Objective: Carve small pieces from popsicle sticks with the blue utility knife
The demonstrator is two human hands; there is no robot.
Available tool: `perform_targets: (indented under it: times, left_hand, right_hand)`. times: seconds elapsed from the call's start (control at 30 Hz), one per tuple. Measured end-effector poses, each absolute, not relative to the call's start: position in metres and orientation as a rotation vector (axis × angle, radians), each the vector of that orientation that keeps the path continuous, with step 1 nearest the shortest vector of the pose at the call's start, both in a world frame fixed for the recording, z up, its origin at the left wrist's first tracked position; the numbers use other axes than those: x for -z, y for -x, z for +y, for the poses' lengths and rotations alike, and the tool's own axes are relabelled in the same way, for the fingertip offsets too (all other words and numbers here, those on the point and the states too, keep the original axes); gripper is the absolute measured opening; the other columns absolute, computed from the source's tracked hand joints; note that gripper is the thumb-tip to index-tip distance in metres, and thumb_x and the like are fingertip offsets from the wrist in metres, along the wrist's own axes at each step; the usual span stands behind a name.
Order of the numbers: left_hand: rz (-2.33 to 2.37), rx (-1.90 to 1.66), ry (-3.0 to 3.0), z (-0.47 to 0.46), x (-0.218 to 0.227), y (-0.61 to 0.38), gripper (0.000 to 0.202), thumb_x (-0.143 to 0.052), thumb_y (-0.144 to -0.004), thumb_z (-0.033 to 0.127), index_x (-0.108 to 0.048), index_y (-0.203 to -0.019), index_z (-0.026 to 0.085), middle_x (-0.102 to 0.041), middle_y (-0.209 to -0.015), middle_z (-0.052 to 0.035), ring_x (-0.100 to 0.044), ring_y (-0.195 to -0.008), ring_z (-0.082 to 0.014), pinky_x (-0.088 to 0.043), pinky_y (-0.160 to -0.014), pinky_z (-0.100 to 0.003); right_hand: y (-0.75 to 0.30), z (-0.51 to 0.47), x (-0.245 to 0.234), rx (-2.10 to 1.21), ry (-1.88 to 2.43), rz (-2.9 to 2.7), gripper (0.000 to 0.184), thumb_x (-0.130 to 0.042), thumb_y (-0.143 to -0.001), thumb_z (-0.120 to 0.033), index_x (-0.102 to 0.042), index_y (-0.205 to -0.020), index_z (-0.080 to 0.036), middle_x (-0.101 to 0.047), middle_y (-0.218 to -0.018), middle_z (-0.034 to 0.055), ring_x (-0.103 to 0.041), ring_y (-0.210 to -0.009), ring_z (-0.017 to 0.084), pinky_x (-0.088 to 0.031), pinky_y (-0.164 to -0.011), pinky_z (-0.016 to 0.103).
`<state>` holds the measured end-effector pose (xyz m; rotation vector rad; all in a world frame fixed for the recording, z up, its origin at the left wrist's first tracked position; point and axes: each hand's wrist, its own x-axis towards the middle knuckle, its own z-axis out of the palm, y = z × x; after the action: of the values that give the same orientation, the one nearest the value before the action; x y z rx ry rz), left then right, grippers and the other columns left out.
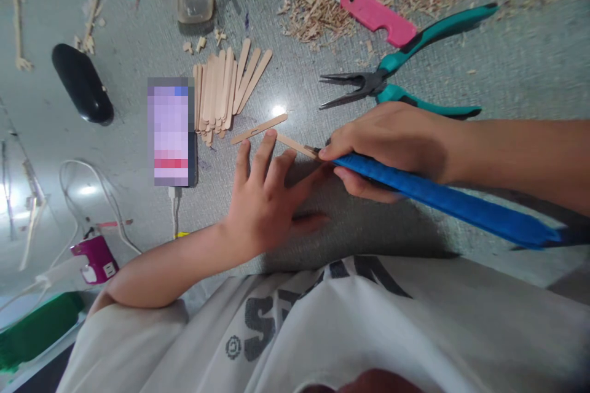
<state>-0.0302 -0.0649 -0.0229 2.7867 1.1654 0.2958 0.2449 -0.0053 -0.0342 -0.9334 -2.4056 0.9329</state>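
My left hand (265, 196) lies with its fingers spread, fingertips pressing on a thin wooden craft stick (295, 146). Just beyond those fingertips, another craft stick (265, 128) with a small notch lies at a slant. My right hand (378, 141) is closed around a long blue-handled cutter (442, 193). The cutter's narrow dark tip meets the right part of the pressed stick; my right fingers hide that end of the stick. A pile of craft sticks (216, 92) is fanned out beyond my left hand.
Open long-nose pliers (378, 83) lie beyond my right hand, near a pink-handled blade (378, 15) and wood shavings (318, 15). On the left are a plugged-in phone (192, 159), a black case (83, 83), a purple charger (96, 259) and a white cable (115, 209).
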Motion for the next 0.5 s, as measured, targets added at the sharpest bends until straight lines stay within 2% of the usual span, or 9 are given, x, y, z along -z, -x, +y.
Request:
perform_targets:
  times: [0.13,0.3,0.5]
  left_hand:
    - [1.177,-0.304,-2.779,-0.065,0.024,0.03,0.089,-0.08,-0.091,0.082,-0.06,-0.166,0.038,-0.063,-0.149,-0.0144,-0.048,-0.16,-0.0517,-0.031,-0.135,-0.075]
    - [1.178,-0.315,-2.782,-0.065,0.025,0.03,0.089,-0.08,-0.089,0.084,-0.062,-0.164,0.038,-0.063,-0.15,-0.0142,-0.048,-0.161,-0.0522,-0.031,-0.135,-0.075]
    - [1.185,-0.338,-2.778,-0.066,0.027,0.03,0.088,-0.079,-0.09,0.085,-0.061,-0.163,0.04,-0.062,-0.151,-0.0137,-0.049,-0.161,-0.0518,-0.03,-0.136,-0.076]
  right_hand:
    - [-0.243,-0.007,0.036,-0.753,0.913,-2.356,0.031,-0.057,-0.097,-0.026,-0.066,-0.126,-0.028,-0.077,-0.079,-0.0008,-0.067,-0.062,0.021,-0.05,-0.067,0.035]
    - [-0.243,-0.001,0.035,-0.839,0.891,-2.35,0.032,-0.062,-0.096,-0.03,-0.066,-0.128,-0.029,-0.078,-0.081,-0.0027,-0.073,-0.067,0.022,-0.05,-0.067,0.033]
    - [-0.239,0.005,0.032,-0.88,0.907,-2.375,0.031,-0.06,-0.095,-0.031,-0.066,-0.126,-0.027,-0.071,-0.072,-0.0049,-0.069,-0.061,0.021,-0.047,-0.061,0.034]
